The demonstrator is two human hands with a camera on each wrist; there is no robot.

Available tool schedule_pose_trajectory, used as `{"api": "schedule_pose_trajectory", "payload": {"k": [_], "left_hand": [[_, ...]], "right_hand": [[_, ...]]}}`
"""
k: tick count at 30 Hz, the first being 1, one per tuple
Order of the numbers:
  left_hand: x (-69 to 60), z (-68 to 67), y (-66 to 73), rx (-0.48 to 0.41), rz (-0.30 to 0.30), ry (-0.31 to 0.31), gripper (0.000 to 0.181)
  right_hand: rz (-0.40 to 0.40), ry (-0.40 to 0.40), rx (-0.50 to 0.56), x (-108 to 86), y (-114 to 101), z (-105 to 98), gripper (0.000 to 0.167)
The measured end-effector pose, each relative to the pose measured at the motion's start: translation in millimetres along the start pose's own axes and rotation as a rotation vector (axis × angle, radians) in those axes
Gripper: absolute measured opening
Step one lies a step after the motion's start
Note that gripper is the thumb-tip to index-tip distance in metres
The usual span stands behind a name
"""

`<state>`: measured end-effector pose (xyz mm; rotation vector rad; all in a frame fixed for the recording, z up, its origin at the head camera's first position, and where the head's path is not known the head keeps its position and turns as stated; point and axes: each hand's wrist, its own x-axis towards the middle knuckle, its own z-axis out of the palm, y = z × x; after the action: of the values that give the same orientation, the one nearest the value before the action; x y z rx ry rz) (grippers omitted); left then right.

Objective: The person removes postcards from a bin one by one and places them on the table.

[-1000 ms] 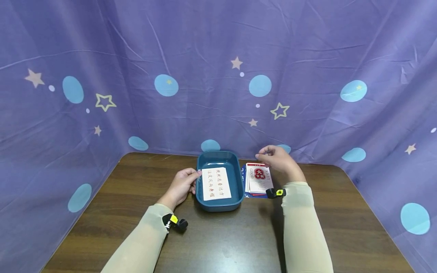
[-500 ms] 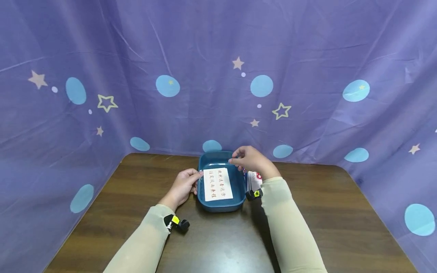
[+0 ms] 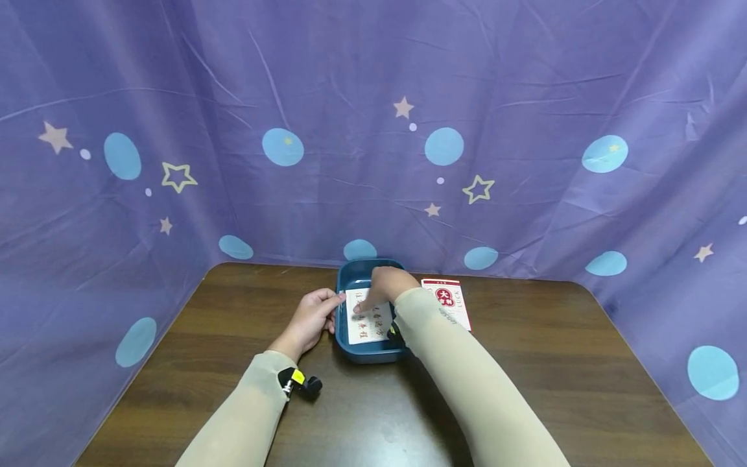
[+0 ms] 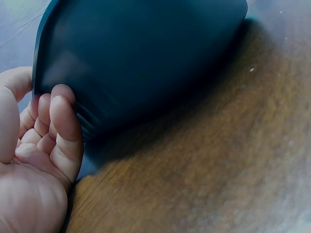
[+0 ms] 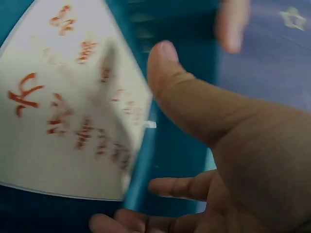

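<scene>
A teal rectangular dish (image 3: 373, 358) sits on the table with a white card (image 3: 363, 332) in it, bearing handwritten red-brown characters. My left hand (image 3: 310, 319) pinches the dish's left rim, thumb over the edge and fingers against the outer wall, also seen in the left wrist view on the dish (image 4: 146, 53). Over the dish reaches my right hand (image 3: 388, 285), covering part of the card. In the right wrist view, the right hand (image 5: 233, 141) has its thumb and fingers spread beside the handwritten card (image 5: 58, 121), with nothing visibly held between them.
Right of the dish lies a pile of printed cards (image 3: 446, 299), the top one white with a red emblem, partly hidden by the right sleeve. The brown wooden table (image 3: 233, 311) ends at a purple curtain (image 3: 350, 181) behind and at the sides.
My right hand has moved left from above the printed cards, across the dish's far right corner, to over the handwritten card. My left hand has stayed on the rim.
</scene>
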<state>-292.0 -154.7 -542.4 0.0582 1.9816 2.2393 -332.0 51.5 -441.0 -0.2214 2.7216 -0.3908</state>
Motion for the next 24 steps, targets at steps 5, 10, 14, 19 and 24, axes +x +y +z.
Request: {"api": "schedule_pose_trajectory", "payload": {"k": [5,10,14,19,24], "left_hand": [[-0.4,1.5,-1.3,-0.007,0.01,-0.005,0.03],[-1.1,1.9,-1.8,-0.006,0.022,-0.003,0.031],[-2.0,0.7,-1.1,-0.003,0.025,0.002,0.031],[-2.9,1.4,0.6,-0.011,0.018,0.004,0.03],[-3.3,2.2,1.1,-0.015,0.023,0.001,0.029]], "right_hand": [[0.076,0.002,-0.03,0.4,-9,13,0.131],[0.074,0.014,0.002,-1.1,-11,16,0.132],[0.057,0.004,-0.007,3.3,-9,17,0.134],[0.035,-0.005,-0.007,3.2,-5,14,0.134],[-0.016,0.066,0.018,-0.2,-1,8,0.104]]}}
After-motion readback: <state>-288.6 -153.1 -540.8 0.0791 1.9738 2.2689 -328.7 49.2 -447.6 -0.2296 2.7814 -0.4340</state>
